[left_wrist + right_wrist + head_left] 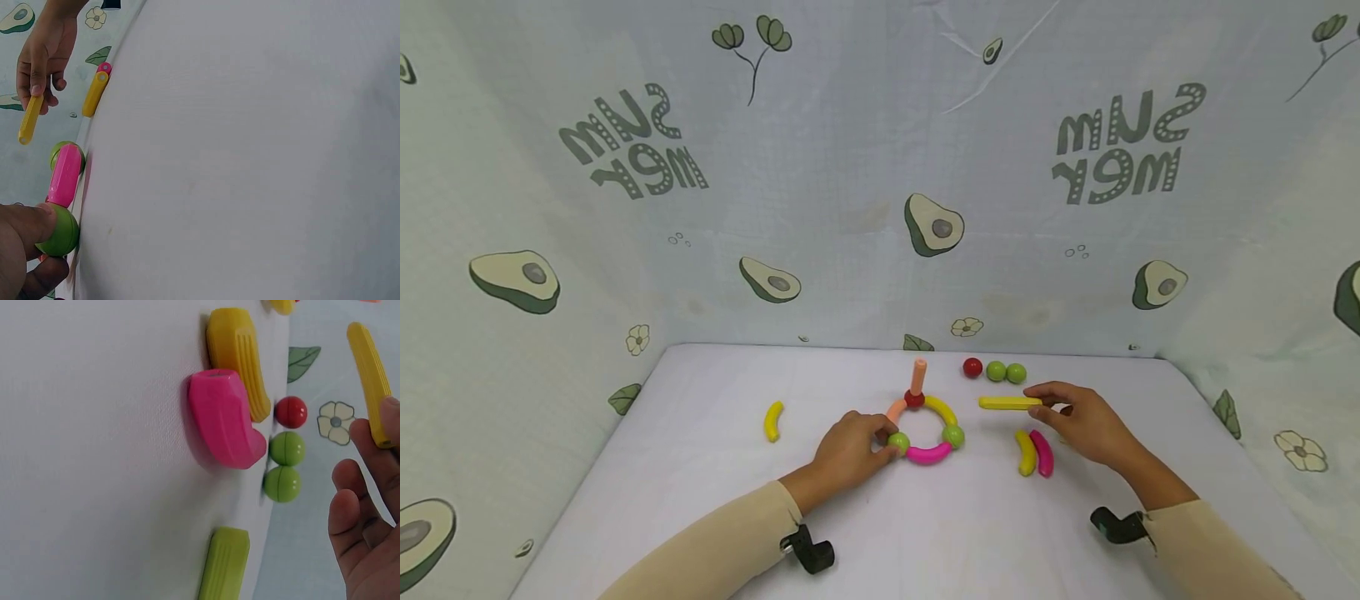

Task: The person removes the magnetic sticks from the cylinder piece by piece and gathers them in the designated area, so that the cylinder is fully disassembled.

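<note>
On the white table lies a ring of toy pieces: a pink curved piece (929,454), a yellow curved piece (942,409), an orange curved piece (896,409), green balls and a red ball (914,399). A straight orange rod (918,377) extends from the red ball. My left hand (852,457) pinches the ring's left green ball (61,232) between thumb and finger. To the right of the ring, my right hand (1086,421) holds one end of a straight yellow rod (1006,402) above the table. Its other fingers are loosely curled in the right wrist view.
A loose yellow curved piece (1026,453) and a pink one (222,419) lie near my right hand. Behind them stand a loose red ball (972,367) and two green balls (1006,372). Another yellow curve (772,422) lies left; a green rod (225,565) shows in the right wrist view.
</note>
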`<state>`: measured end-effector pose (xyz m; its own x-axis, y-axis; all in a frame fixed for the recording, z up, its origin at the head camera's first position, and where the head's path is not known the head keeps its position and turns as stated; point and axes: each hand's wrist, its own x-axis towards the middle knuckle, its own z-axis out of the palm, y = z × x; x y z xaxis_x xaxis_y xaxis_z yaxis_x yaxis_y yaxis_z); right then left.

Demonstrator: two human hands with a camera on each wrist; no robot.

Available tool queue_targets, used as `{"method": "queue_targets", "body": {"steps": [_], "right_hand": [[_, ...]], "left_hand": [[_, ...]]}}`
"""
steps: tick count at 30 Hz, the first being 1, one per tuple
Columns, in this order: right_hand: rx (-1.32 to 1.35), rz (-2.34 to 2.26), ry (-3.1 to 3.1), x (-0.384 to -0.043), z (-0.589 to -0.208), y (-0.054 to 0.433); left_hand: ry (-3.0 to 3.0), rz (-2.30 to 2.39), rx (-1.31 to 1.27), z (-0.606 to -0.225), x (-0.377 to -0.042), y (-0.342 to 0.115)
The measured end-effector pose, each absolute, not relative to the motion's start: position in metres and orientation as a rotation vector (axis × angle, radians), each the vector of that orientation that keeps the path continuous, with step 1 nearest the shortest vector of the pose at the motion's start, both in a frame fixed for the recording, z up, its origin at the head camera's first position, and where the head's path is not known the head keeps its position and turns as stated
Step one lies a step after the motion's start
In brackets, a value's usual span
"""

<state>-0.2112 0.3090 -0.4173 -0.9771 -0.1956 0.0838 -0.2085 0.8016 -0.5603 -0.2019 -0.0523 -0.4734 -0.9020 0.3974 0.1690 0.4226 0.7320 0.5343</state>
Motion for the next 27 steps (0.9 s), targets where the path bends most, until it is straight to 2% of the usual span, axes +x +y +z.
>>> {"method": "queue_targets", "body": {"steps": [27], "right_hand": [[0.316,0.881,-2.992,-0.215,-0.429,0.363]], "left_hand": [[-2.888,-0.899,-0.673,-0.474,-0.202,-0.052]]}}
